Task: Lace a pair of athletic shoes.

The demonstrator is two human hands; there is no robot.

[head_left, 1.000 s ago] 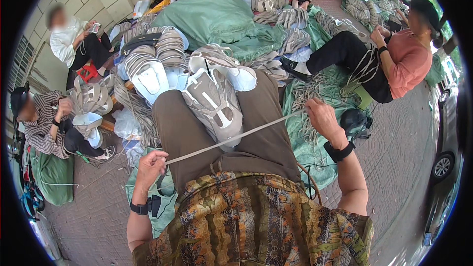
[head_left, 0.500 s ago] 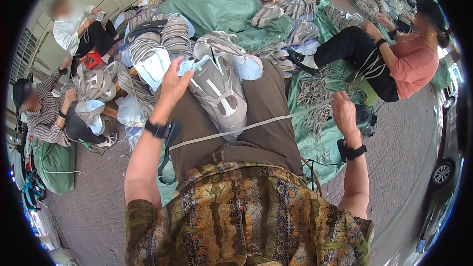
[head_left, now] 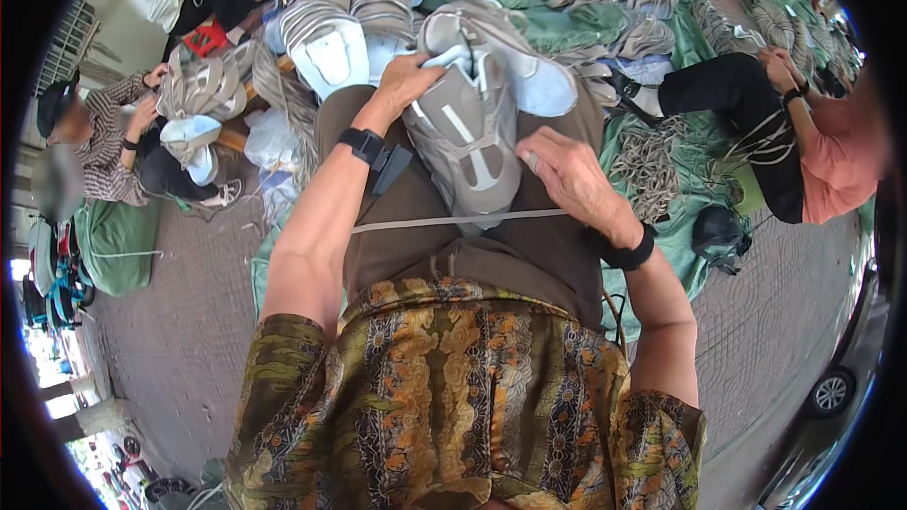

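A grey-beige mesh shoe upper point(head_left: 463, 137) lies across my lap, toe toward me. My left hand point(head_left: 408, 83) is closed on its edge near the opening, thumb and fingers at the light lining. Beside the toe, on the right, my right hand point(head_left: 567, 175) has its fingers curled in a pinch. A flat grey shoelace point(head_left: 444, 221) crosses my thighs below the toe and runs under my right hand; the end in the fingers is mostly hidden. Another upper with a pale blue underside point(head_left: 548, 85) leans against the first at its far right.
Stacked shoe uppers point(head_left: 326, 42) stand beyond my left hand. A heap of loose laces point(head_left: 647, 165) lies on green sheeting to the right. Co-workers sit on both sides, among them a person in a pink top point(head_left: 846, 142). A black bag point(head_left: 720, 231) rests near my right side.
My left hand has come down onto the shoe upper and closed on its edge. My right hand has moved inward from the far right to beside the toe, and the stretched shoelace has lowered.
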